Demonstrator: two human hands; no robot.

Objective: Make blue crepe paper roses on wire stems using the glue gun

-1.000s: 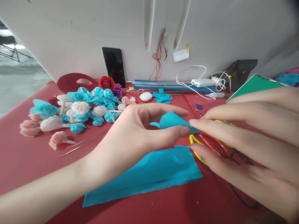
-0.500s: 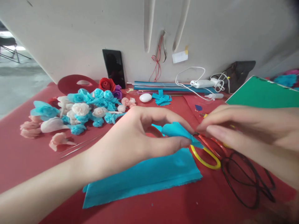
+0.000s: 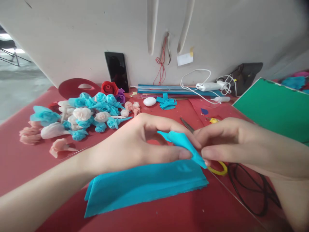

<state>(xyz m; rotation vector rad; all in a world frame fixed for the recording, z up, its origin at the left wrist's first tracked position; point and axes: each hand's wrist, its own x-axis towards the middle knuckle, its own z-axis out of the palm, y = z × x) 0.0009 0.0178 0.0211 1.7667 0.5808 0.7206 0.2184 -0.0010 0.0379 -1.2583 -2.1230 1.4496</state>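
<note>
My left hand (image 3: 154, 145) pinches a curled piece of blue crepe paper (image 3: 182, 141) between thumb and fingers. Its narrow lower end meets the closed fingertips of my right hand (image 3: 224, 145). A thin pale thread (image 3: 238, 197) runs from below these fingertips toward the lower right; its upper end is hidden. Under both hands lies a folded blue crepe paper strip (image 3: 147, 187). Partly covered by my right hand are scissors, with a blade (image 3: 186, 125) and a yellow handle (image 3: 220, 170) showing.
Blue, white and pink paper flowers (image 3: 82, 114) are heaped at left. A white egg-shaped object (image 3: 149, 101) and blue paper scraps (image 3: 167, 101) sit behind my hands. At right are a black cord (image 3: 259, 212), a green board (image 3: 270, 106) and a white charger (image 3: 209, 87). A phone (image 3: 117, 71) leans on the wall.
My right hand has come left and down, and its fingertips now touch the lower end of the curled crepe paper. The paper tilts more downward. A thread now shows at lower right.
</note>
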